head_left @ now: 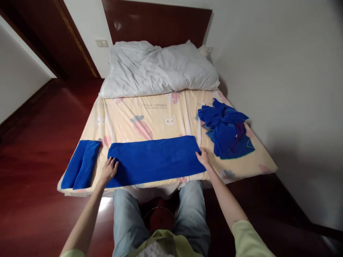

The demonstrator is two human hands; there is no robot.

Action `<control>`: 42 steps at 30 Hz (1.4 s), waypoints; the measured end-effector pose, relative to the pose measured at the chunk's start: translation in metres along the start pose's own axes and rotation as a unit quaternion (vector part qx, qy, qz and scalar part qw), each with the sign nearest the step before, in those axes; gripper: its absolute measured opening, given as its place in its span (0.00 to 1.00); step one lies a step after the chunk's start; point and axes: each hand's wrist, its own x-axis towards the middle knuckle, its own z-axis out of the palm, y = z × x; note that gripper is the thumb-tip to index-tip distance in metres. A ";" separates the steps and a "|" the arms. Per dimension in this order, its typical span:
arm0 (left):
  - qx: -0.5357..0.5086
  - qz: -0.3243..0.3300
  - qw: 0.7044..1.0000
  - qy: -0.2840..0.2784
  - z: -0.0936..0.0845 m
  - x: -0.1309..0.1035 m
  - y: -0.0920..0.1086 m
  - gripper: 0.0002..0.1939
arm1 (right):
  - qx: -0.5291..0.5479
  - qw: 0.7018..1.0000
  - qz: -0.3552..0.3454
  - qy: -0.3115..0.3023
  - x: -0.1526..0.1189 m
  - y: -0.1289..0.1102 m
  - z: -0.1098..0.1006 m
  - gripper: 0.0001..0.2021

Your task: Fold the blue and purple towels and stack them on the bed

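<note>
A long blue cloth lies flat across the front of the bed. My left hand rests on its left end, fingers spread. At the opposite end, my right hand pinches the cloth's right edge between thumb and fingers. To the left of my left hand lies a folded blue cloth near the bed's left corner. Beyond my right hand sits a crumpled pile of blue cloths, with a green-edged piece at its bottom and some purple fabric showing.
The bed has a pale yellow printed sheet. A bunched white quilt lies at its far end, below a dark wooden headboard. A wall stands on the right. Dark red floor shows on the left.
</note>
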 end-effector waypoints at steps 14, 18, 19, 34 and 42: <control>-0.031 -0.036 0.999 0.012 -0.027 0.163 -0.010 0.15 | 0.063 0.995 -0.072 0.025 0.130 -0.029 0.064 0.13; -0.018 -0.043 0.995 0.087 -0.030 0.170 -0.011 0.13 | 0.078 0.992 -0.072 0.072 0.144 -0.017 0.057 0.12; -0.021 -0.051 0.992 0.114 -0.031 0.170 -0.009 0.14 | 0.078 0.991 -0.064 0.091 0.147 -0.015 0.055 0.12; 0.024 0.039 0.997 0.061 0.018 0.097 0.047 0.34 | -0.273 0.949 -0.142 -0.067 0.062 -0.026 0.072 0.31; 0.027 0.044 0.996 0.073 0.027 0.015 0.052 0.35 | -0.261 0.937 -0.227 -0.057 -0.003 -0.004 0.052 0.32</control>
